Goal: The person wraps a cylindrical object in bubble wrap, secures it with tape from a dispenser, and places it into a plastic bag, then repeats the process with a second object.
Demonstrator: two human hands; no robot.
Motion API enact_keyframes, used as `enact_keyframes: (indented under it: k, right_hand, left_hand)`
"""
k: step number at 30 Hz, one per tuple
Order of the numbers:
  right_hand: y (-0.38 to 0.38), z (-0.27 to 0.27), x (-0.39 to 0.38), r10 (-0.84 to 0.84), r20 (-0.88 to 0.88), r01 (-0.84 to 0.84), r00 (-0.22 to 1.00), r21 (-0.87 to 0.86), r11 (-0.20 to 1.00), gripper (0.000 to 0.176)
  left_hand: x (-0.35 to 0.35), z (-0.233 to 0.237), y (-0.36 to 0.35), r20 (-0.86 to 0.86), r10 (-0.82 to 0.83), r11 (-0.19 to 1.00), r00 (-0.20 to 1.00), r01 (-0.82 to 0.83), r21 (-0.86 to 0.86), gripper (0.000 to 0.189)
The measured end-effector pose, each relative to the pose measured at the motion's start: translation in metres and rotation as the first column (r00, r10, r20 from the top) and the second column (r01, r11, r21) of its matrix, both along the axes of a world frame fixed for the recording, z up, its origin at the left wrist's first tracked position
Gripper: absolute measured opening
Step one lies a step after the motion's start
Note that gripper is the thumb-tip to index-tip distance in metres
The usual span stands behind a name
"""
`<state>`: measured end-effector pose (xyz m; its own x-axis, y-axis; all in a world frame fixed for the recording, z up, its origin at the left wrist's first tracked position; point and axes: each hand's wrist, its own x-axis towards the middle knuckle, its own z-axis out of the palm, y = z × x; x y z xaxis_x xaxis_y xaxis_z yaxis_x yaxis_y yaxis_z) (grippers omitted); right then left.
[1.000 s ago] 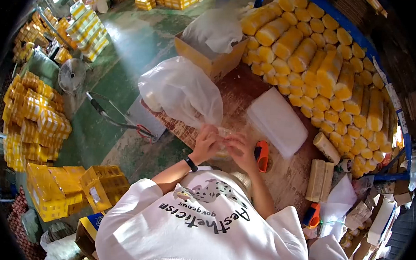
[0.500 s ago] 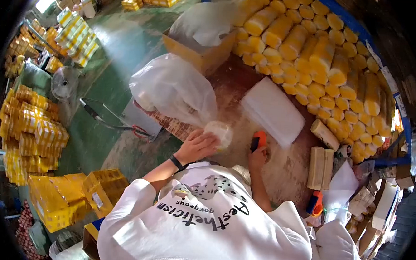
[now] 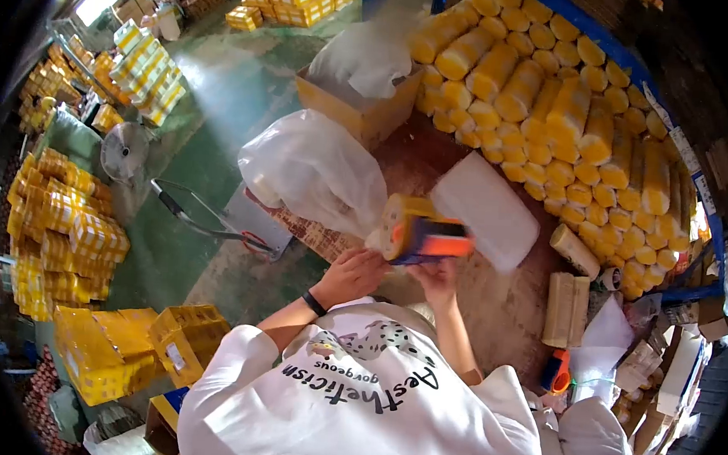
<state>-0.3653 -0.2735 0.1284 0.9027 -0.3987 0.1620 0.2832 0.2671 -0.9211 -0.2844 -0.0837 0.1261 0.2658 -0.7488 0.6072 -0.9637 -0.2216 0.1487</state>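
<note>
1. Fingers of the left hand (image 3: 349, 276) look drawn closed on the pale, bunched near end of a plastic bag (image 3: 313, 170); their tips are partly covered, so how tight the grasp is cannot be told.
2. Fingers of the right hand (image 3: 437, 279) are bent up around the underside of a tape dispenser (image 3: 438, 242), with little gap between them and it; part of that grasp is hidden behind the tool.
3. The dispenser is raised above the desk (image 3: 500, 311), blurred, its long axis lying roughly left to right. Its orange part points to the right, and its tape roll (image 3: 406, 218) sits at the left, right by the bag's near end. Whether roll and plastic touch cannot be made out.
4. From the left fingers, the bag swells forward and to the left, its long axis slanting away from the body. The left hand is nearer to it; the right hand lies just across the bunched end, on the dispenser's side.
5. Forward and right of the right hand, a flat white stack (image 3: 490, 212) rests on the desk. Well apart, farther right and nearer the body, is a second dispenser (image 3: 556, 372).
</note>
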Motion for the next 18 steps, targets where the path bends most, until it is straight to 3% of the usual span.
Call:
enact_keyframes:
  k: [2,4,5,7,9,10,13,16,18]
  right_hand:
    - [0.006,0.005,0.005,0.006,-0.11,-0.05,0.994,-0.402,0.914,0.038]
    - [0.004,-0.001,0.007,0.039,-0.045,-0.053,0.998,-0.399,0.915,0.04]
    - [0.003,-0.006,0.007,0.057,-0.018,-0.059,0.998,-0.396,0.916,0.042]
    - [-0.001,-0.014,0.005,0.088,-0.033,-0.093,0.996,-0.469,0.878,0.041]
    - [-0.001,-0.011,0.005,0.107,-0.022,-0.103,0.994,-0.514,0.852,0.041]
    - [0.0,-0.002,0.005,0.109,0.0,-0.093,0.994,-0.525,0.846,0.041]
    - [-0.002,-0.004,0.007,0.126,0.046,-0.076,0.991,-0.583,0.809,0.049]
    - [-0.009,-0.008,0.007,0.179,0.042,-0.112,0.983,-0.633,0.766,0.055]
    - [-0.007,-0.002,0.006,0.194,0.021,-0.131,0.981,-0.666,0.734,0.057]
  left_hand:
    - [0.002,0.014,0.007,-0.023,-0.082,0.996,0.996,0.081,-0.046,0.03]
    - [0.001,0.024,0.022,0.01,-0.179,0.979,0.984,0.179,-0.096,0.03]
    - [-0.005,0.033,0.029,0.008,-0.132,0.97,0.991,0.131,-0.205,0.03]
    - [-0.007,0.055,0.032,-0.166,-0.056,0.917,0.984,-0.015,-0.398,0.03]
    - [-0.004,0.119,0.018,-0.399,0.006,0.872,0.917,-0.2,-0.446,0.031]
    - [0.005,0.143,0.009,-0.507,0.009,0.854,0.862,-0.271,-0.445,0.032]
    - [0.037,0.147,0.0,-0.711,-0.144,0.969,0.688,-0.047,-0.242,0.032]
    - [0.047,0.153,-0.005,-0.709,-0.089,0.995,0.7,0.093,-0.033,0.027]
    - [0.054,0.153,-0.006,-0.683,-0.108,0.988,0.723,0.151,0.004,0.021]
